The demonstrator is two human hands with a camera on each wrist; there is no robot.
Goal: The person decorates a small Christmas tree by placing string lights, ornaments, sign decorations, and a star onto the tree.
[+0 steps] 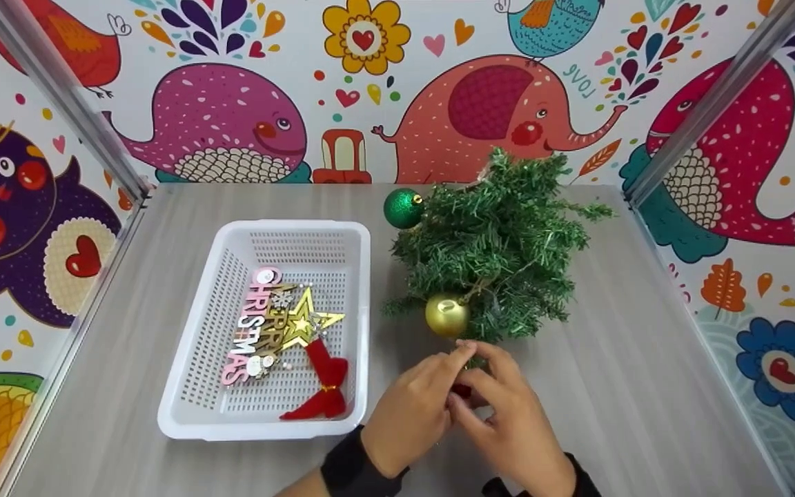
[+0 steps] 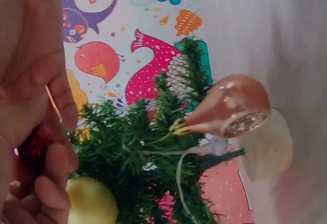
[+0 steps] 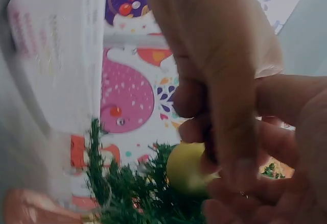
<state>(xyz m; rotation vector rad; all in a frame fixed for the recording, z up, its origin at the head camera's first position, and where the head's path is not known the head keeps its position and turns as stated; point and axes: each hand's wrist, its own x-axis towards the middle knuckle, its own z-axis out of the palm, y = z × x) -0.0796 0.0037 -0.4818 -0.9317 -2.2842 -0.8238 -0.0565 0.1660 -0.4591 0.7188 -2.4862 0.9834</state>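
Note:
My left hand [image 1: 415, 407] and right hand [image 1: 515, 421] meet at the near side of a small green Christmas tree [image 1: 501, 241], fingertips close together. Between their bent fingers they hold a dark red shiny ornament [image 1: 463, 391], also seen in the left wrist view as a red ornament [image 2: 36, 150]; fingers cover most of it, so its full shape is hidden. Just beyond the fingertips hangs a gold ball [image 1: 447, 315]. A green glitter ball [image 1: 404, 208] is on the tree's far left. In the left wrist view a copper drop-shaped ornament [image 2: 232, 106] hangs near the tree's pale base [image 2: 271, 145].
Left of the tree stands a white plastic basket [image 1: 363, 310]. It holds a Merry Christmas sign [image 1: 249, 338], a gold star [image 1: 304, 321] and a red bow [image 1: 328, 383]. Patterned panels [image 1: 232, 124] with metal posts [image 1: 66, 103] bound the grey tabletop [image 1: 646, 386].

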